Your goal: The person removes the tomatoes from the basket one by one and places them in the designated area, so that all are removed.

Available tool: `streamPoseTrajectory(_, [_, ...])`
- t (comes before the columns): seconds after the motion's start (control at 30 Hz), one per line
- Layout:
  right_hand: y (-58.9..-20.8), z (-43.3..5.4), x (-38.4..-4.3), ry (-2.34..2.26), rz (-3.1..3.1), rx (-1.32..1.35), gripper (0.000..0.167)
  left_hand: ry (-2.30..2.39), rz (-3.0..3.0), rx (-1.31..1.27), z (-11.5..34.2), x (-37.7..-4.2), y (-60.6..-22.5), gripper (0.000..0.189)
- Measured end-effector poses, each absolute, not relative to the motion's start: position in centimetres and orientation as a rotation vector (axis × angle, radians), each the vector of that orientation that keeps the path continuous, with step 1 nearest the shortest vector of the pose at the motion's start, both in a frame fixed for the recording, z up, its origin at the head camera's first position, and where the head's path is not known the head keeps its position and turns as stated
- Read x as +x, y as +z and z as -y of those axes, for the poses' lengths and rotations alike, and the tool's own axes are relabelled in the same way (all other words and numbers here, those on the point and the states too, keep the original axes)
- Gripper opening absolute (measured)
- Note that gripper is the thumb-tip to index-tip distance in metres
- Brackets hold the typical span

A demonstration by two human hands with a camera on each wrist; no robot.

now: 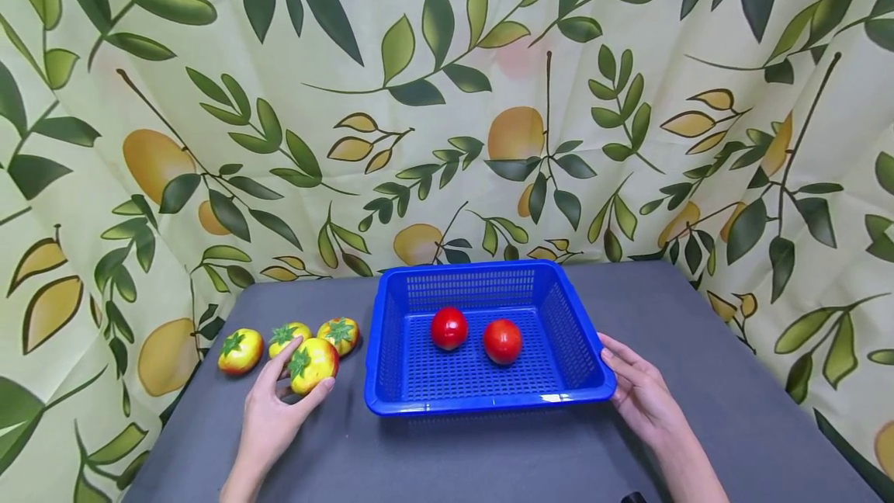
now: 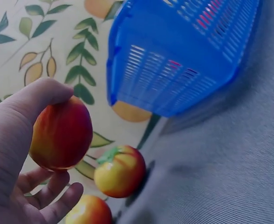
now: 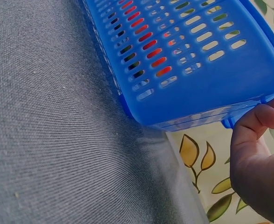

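My left hand holds a yellow-red persimmon-like fruit with a green leafy top, pinched between thumb and fingers. In the left wrist view the fruit's reddish side faces the camera. Behind it on the table sit three similar fruits, one at the far left, one in the middle and one nearest the basket. At the right, my right hand grips the rim of a blue plastic basket. Two round red fruits lie inside, one left and one right.
The basket stands on a grey cloth-covered table. A curtain printed with leaves and fruit hangs behind and along both sides. A small black object shows at the bottom edge, near the right forearm.
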State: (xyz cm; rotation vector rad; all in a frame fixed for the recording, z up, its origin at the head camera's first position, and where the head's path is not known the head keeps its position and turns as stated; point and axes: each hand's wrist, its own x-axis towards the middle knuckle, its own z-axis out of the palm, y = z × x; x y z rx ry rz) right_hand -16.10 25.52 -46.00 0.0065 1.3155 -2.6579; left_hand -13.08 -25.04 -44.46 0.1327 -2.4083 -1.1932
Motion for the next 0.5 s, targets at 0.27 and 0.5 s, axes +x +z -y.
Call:
streamPoseTrajectory(0.27, [-45.98, -25.7, -16.19, -2.66, -1.306, 0.02, 0.027, -1.245, 2.385, 0.278, 25.68, -13.5, -45.5, 0.084])
streamPoseTrajectory(0.5, [-45.84, -25.74, -16.15, -2.646, -1.323, 0.07, 0.025, -1.267, 2.419, 0.307, 25.77, -13.37, -45.69, 0.081])
